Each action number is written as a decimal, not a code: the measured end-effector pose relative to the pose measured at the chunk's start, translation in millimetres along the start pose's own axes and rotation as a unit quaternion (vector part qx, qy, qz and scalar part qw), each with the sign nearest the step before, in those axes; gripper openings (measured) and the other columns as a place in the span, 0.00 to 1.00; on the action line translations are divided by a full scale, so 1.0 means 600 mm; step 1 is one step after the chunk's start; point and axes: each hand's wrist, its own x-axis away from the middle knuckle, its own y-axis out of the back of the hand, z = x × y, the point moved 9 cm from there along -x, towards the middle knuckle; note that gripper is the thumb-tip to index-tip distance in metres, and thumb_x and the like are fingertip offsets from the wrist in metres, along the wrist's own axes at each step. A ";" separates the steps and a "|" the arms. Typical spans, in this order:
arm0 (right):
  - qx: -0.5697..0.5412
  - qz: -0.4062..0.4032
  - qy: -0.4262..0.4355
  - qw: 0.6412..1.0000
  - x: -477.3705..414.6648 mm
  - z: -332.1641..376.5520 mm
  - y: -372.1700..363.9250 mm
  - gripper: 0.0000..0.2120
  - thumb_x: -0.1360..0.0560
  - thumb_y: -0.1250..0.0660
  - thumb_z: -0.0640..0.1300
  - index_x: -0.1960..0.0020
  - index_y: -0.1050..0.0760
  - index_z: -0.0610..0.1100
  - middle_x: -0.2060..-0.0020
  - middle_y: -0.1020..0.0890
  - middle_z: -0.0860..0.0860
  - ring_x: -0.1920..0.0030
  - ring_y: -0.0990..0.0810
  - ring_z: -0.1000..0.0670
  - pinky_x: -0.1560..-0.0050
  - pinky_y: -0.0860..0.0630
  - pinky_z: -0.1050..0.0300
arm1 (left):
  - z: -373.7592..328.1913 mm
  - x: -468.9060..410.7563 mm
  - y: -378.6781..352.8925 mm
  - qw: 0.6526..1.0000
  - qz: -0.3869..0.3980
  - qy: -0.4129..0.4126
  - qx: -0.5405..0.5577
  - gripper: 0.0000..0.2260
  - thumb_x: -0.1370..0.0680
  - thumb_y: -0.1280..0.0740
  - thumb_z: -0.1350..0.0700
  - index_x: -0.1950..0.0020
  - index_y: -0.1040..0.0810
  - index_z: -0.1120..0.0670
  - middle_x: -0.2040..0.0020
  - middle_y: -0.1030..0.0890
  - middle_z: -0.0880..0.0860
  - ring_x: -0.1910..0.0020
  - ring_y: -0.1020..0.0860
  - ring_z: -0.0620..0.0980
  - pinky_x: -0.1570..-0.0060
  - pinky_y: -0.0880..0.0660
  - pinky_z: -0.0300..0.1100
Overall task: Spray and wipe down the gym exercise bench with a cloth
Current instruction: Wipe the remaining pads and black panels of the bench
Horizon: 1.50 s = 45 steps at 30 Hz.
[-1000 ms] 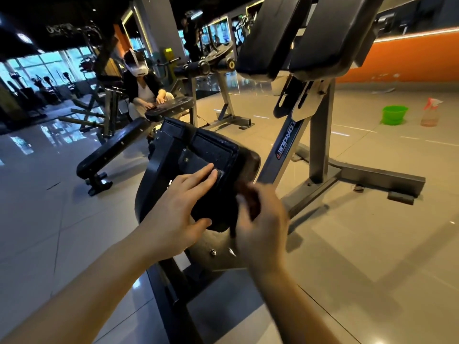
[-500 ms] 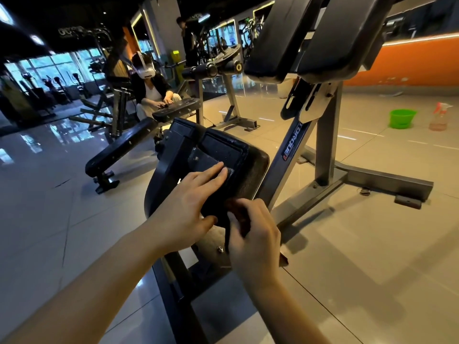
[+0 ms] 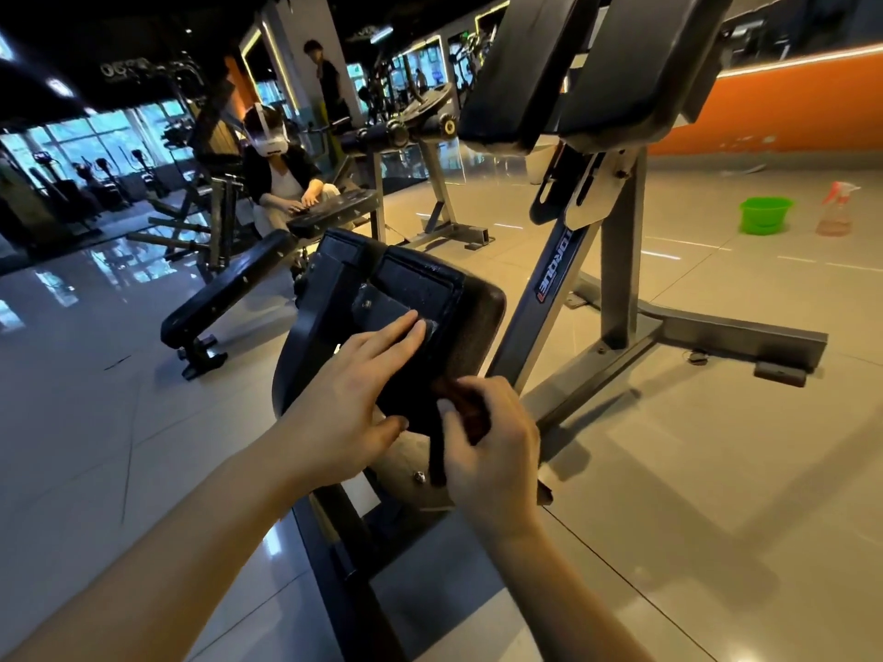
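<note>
The bench's black seat pad [image 3: 430, 289] is tilted up toward me, its underside plate facing me, on a dark steel frame [image 3: 616, 260]. My left hand [image 3: 353, 398] lies flat on that underside, fingers straight and pressing, thumb below the pad's edge. My right hand [image 3: 487, 451] grips a dark reddish cloth [image 3: 461, 398] bunched against the pad's lower right edge; a dark strip of it hangs down beside my fingers. The bench's two large back pads [image 3: 597, 64] rise above at the upper right.
A spray bottle [image 3: 836, 207] and a green bucket [image 3: 764, 215] stand on the tiled floor at the far right, by the orange wall. A flat black bench [image 3: 224, 293] lies to the left, where another person [image 3: 277, 183] wearing a headset wipes it. More machines stand behind.
My right hand has shifted slightly along the pad's lower edge with the cloth. My left hand stays pressed on the pad. The view has swung a little.
</note>
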 end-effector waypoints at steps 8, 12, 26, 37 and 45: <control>-0.002 -0.040 -0.043 0.998 -0.071 -0.020 0.041 0.11 0.21 0.29 0.43 0.40 0.24 0.47 0.49 0.22 0.56 0.47 0.24 0.62 0.46 0.28 0.70 | 0.004 0.000 -0.002 1.000 -0.009 0.003 -0.002 0.46 0.25 0.24 0.59 0.17 0.50 0.42 0.19 0.50 0.35 0.22 0.46 0.38 0.28 0.45 0.36; -0.005 0.035 0.010 0.999 0.040 -0.012 -0.020 0.12 0.22 0.27 0.43 0.40 0.23 0.49 0.49 0.20 0.57 0.47 0.23 0.61 0.45 0.24 0.63 | 0.005 -0.001 -0.002 1.000 0.008 0.007 -0.007 0.47 0.25 0.24 0.59 0.18 0.52 0.40 0.19 0.53 0.32 0.23 0.49 0.35 0.27 0.47 0.37; -0.047 -0.132 -0.015 0.990 -0.107 0.017 0.065 0.12 0.24 0.27 0.45 0.42 0.23 0.45 0.48 0.19 0.56 0.45 0.20 0.57 0.45 0.18 0.54 | 0.019 -0.002 0.001 0.995 0.001 0.055 0.084 0.43 0.23 0.26 0.64 0.20 0.45 0.36 0.25 0.47 0.22 0.28 0.48 0.22 0.29 0.42 0.34; -0.018 0.146 -0.004 0.989 -0.001 0.035 0.016 0.11 0.22 0.27 0.47 0.43 0.24 0.55 0.50 0.20 0.63 0.45 0.20 0.61 0.46 0.20 0.60 | 0.009 -0.007 0.045 0.974 0.020 0.096 0.206 0.35 0.21 0.35 0.71 0.24 0.34 0.37 0.40 0.29 0.29 0.43 0.29 0.20 0.46 0.26 0.24; -0.027 -0.007 -0.051 0.998 -0.133 0.060 0.089 0.10 0.22 0.28 0.41 0.43 0.24 0.48 0.51 0.21 0.61 0.47 0.21 0.64 0.44 0.18 0.54 | 0.001 -0.009 0.054 0.972 -0.003 0.126 0.196 0.31 0.20 0.35 0.65 0.23 0.32 0.37 0.33 0.27 0.40 0.48 0.24 0.33 0.53 0.28 0.31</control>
